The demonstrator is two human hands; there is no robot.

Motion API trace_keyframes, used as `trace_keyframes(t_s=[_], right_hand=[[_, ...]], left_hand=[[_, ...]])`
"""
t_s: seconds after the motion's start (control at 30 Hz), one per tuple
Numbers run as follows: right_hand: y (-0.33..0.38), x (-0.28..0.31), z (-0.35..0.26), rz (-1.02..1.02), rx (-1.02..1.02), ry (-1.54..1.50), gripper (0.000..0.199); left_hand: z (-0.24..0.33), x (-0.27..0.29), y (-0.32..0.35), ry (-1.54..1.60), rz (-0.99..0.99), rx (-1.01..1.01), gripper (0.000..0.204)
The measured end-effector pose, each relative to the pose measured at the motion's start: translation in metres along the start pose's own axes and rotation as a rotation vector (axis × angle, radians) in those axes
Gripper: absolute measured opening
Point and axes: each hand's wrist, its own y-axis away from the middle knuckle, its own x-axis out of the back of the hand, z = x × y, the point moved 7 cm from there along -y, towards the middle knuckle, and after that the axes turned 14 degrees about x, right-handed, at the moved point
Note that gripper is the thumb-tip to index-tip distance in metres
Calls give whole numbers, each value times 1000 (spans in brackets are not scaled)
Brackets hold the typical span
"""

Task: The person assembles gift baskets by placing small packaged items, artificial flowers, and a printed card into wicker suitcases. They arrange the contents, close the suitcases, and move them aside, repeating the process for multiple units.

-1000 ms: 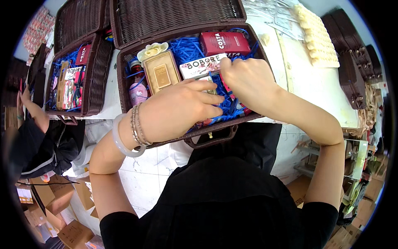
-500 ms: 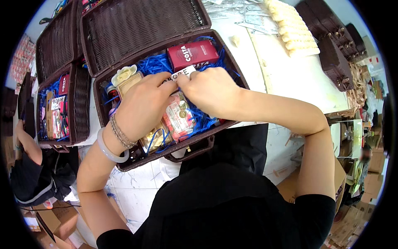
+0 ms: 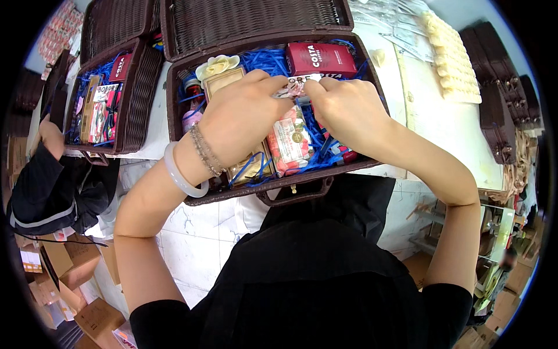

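Note:
Inside an open dark brown wicker case (image 3: 174, 99), both hands pinch a small white-and-pink packet (image 3: 294, 87). My left hand (image 3: 241, 119) holds its left end, with the fingers curled. My right hand (image 3: 351, 110) grips the right end; its fingertips are partly hidden behind the knuckles. Just below the packet lies a pink floral box (image 3: 289, 142) with a pale label. A dark red box (image 3: 321, 60) sits behind it in blue paper shred (image 3: 264, 60). At the left are a cream flower (image 3: 217, 67) and a gold-framed box (image 3: 224, 83), partly covered by my left hand.
A second open wicker case (image 3: 136, 99), filled alike, stands at the left, with a co-worker's arm (image 3: 51, 136) beyond it. Rows of cream flowers (image 3: 450, 58), one loose flower (image 3: 378, 57) and clear plastic bags (image 3: 401, 23) lie on the white table. Dark cases are stacked at the right.
The view has shifted, so the case sits farther right and higher in it. My hands are slightly farther apart, and more of the packet's pink part shows between them.

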Motion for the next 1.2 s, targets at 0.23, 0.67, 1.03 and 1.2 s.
trace_keyframes(t_s=[0.23,0.67,1.03,1.2], right_hand=[[-2,14,-9,66,151,162,18],[-7,3,-1,65,6,-160,12],[29,38,65,417,-6,-562,19],[150,7,273,253,-1028,229,39]], left_hand=[[-6,-3,-3,-1,54,-50,29],[0,13,-11,84,208,45,19],[-2,1,-8,248,3,46,32],[4,-1,-10,138,-1,6,29]])
